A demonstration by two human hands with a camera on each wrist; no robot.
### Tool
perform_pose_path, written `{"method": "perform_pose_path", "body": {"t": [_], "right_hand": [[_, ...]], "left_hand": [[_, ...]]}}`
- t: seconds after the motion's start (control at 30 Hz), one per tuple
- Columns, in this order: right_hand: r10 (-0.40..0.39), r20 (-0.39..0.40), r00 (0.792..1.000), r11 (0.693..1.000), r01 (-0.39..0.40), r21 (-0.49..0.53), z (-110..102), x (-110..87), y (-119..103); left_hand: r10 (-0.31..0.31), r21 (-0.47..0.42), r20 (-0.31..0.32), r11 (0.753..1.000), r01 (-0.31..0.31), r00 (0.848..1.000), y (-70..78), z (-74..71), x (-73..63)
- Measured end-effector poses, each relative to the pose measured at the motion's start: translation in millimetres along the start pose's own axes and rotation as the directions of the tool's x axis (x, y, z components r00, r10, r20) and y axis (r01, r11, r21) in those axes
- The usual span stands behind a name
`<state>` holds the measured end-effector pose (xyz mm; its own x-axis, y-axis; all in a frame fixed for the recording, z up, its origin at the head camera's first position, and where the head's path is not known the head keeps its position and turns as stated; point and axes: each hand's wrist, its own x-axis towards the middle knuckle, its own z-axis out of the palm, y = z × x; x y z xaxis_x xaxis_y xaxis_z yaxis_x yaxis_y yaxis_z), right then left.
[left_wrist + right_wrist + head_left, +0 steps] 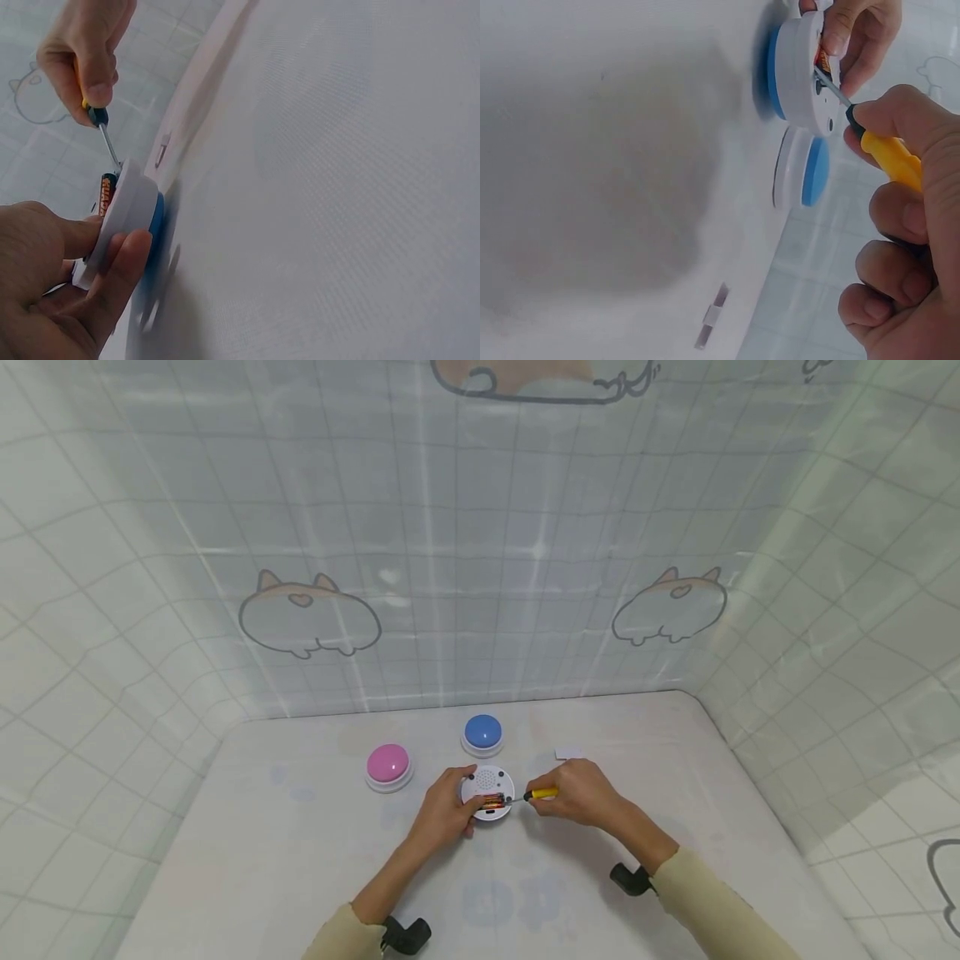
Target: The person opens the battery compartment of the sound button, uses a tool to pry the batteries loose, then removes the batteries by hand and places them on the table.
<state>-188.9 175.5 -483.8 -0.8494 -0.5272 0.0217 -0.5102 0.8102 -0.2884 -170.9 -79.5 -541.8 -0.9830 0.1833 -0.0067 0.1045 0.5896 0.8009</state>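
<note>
My left hand (444,808) grips a round white push button (485,781) with a blue dome, held dome-down so its base faces up. The base shows speaker holes and an open battery slot, where orange-and-black batteries (492,802) lie under my left thumb. In my right hand (579,792) is a small screwdriver (891,156) with a yellow handle and dark collar, pinched between thumb and forefinger. Its metal tip reaches the end of the battery slot, right at the batteries in the right wrist view. The other right fingers are curled below the handle.
A pink push button (387,764) stands dome-up to the left, and another blue push button (483,732) stands just behind the held one. A small white piece (567,753) lies behind my right hand. Grid-patterned curtains (480,568) enclose the back and sides of the white table (300,860).
</note>
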Motion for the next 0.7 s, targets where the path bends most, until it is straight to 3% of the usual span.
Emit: {"method": "perform_pose_path", "body": {"t": [0.33,0.5,0.7], "right_hand": [[0.008,0.055,0.998,0.997,-0.003,-0.081,-9,4.5,-9],[0.009,0.077,0.997,0.992,0.001,-0.129,-17,7.4,-20],[0.015,0.096,0.995,0.968,0.010,-0.250,-23,9.9,-38]], "left_hand": [[0.006,-0.039,0.023,0.999,-0.005,1.000,4.1,-1.8,0.1],[0.007,-0.010,0.016,1.000,-0.007,1.000,7.2,-2.6,-0.4],[-0.012,-0.004,0.011,1.000,0.012,1.000,8.2,-2.5,0.5]]}}
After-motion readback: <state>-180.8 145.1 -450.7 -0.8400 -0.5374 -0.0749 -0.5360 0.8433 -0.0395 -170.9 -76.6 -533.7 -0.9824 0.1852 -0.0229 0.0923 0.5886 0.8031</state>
